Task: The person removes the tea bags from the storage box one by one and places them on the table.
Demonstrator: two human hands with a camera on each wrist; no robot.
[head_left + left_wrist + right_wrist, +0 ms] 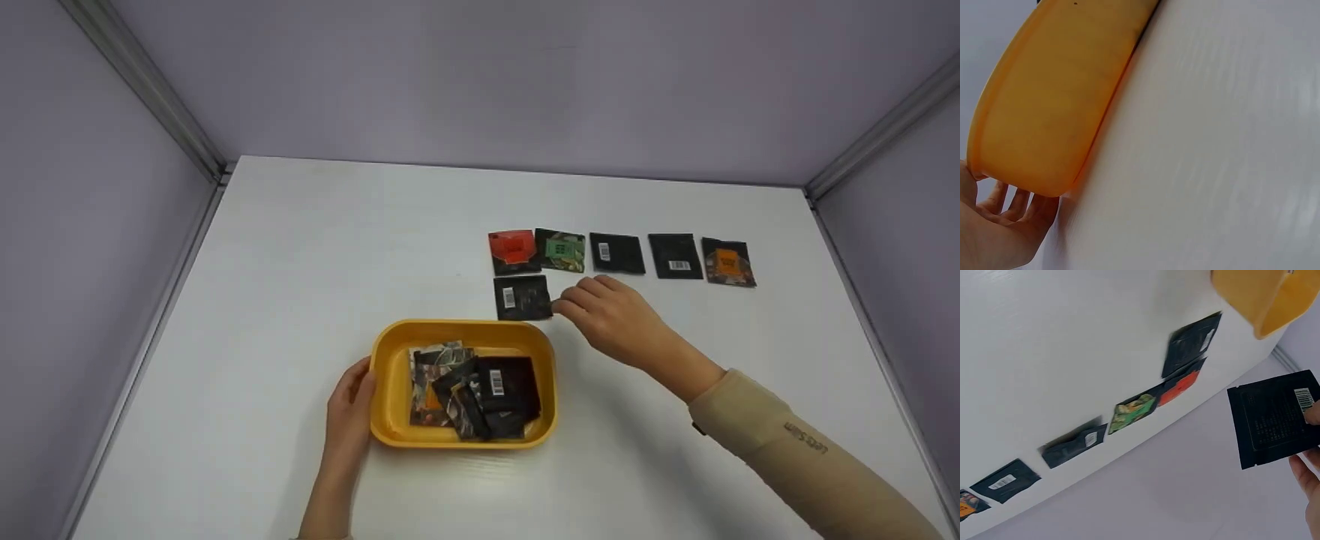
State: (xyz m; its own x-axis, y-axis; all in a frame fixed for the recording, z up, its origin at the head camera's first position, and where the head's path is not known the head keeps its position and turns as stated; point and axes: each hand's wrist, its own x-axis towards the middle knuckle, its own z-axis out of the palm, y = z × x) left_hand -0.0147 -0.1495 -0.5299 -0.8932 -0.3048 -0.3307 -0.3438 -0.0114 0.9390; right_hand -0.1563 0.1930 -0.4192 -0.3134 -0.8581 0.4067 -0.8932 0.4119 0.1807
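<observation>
My left hand (351, 401) grips the left end of a yellow plastic tub (379, 420). In the left wrist view the thumb lies at the tub's rim and the fingers (1019, 205) against its outer wall. Several dark and patterned sachets (506, 382) lie in a heap inside. My right hand (611, 319) is at the right edge of a black sachet (529, 300) with a white barcode, beyond the tub. The right wrist view shows this hand pinching a black barcoded sachet (1269, 419) between thumb and fingers, while another black sachet (1190, 346) lies flat.
A row of sachets runs across the white table (300, 247): red (514, 253), green-labelled (562, 251), black (616, 253), another black (675, 256) and orange-labelled (727, 262). Pale walls (495, 90) enclose the table at the back and sides.
</observation>
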